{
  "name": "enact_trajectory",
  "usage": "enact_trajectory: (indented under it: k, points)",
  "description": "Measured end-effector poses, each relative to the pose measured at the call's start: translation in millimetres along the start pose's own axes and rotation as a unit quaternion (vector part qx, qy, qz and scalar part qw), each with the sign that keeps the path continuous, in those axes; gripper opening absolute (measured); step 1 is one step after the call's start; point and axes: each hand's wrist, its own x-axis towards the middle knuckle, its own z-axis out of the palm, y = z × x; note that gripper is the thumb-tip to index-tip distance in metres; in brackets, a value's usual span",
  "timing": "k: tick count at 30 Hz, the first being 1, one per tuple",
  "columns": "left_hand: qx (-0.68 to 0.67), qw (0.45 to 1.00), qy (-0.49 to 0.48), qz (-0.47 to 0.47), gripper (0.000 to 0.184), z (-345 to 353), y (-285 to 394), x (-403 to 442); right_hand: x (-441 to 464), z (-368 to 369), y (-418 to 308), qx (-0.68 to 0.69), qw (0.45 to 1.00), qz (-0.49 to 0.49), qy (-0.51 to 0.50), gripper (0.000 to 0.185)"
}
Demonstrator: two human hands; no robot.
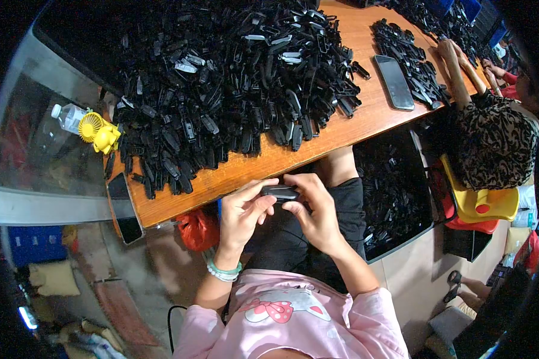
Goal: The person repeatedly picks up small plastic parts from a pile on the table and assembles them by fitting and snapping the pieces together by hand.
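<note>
Between my two hands, just off the front edge of the wooden table, is a small, elongated, glossy black plastic piece [281, 192]. My left hand [244, 213] has its thumb and fingers closed on the left end. My right hand [315, 210] pinches the right end with thumb and forefinger. The exact kind of piece cannot be made out. Beyond the hands, a big heap of similar black plastic pieces [221, 102] covers much of the wooden table [233, 173].
A phone [394, 82] lies beside a smaller black pile [422, 90]; another phone-like device [126, 209] is at the left corner. A yellow fan [99, 131] and bottle [72, 118] stand left. Below are a red bag [196, 230] and a bin of black pieces [395, 191]. Another person [497, 140] sits right.
</note>
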Motion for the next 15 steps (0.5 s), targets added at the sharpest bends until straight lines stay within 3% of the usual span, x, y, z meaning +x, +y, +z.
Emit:
enact_trajectory:
  k: [2, 5, 7, 9, 10, 11, 12, 14, 15]
  points:
    - [-0.071, 0.996, -0.052, -0.013, 0.029, -4.8, 0.4, -1.2, 0.5, -0.3, 8.8, 0.121, 0.992, 0.036, 0.003, 0.028]
    - [-0.099, 0.992, -0.081, -0.016, 0.028, -10.1, -1.3, 0.0, 1.5, -5.7, 7.8, 0.114, 0.993, 0.015, -0.004, 0.024]
    - [-0.12, 0.988, -0.092, -0.025, 0.029, -12.9, -2.5, 1.7, -0.7, -5.5, 10.4, 0.134, 0.989, 0.061, -0.019, 0.022]
    - [-0.033, 0.993, -0.11, -0.015, 0.028, -18.3, -7.1, 8.3, -2.4, -1.0, 22.6, 0.144, 0.985, 0.093, -0.028, 0.023]
    - [0.134, 0.979, -0.092, 0.125, 0.022, -21.8, -10.9, 17.4, -3.1, 0.5, 26.2, 0.155, 0.979, 0.128, -0.036, 0.024]
    - [0.2, 0.963, -0.018, 0.178, 0.018, -20.0, -9.4, 26.2, 2.5, -0.9, 23.1, -0.014, 0.996, 0.032, -0.078, 0.023]
    - [0.265, 0.935, 0.057, 0.23, 0.015, -17.4, -6.6, 35.4, 2.3, 3.9, 20.9, -0.016, 0.995, 0.048, -0.091, 0.023]
    - [0.339, 0.913, 0.107, 0.202, 0.013, -14.6, -2.5, 52.8, 5.1, 10.8, 17.5, 0.059, 0.993, 0.047, -0.095, 0.021]
    - [0.392, 0.885, 0.108, 0.226, 0.016, -12.2, -3.1, 59.8, 10.9, 8.3, 20.4, 0.016, 0.998, 0.005, -0.063, 0.017]
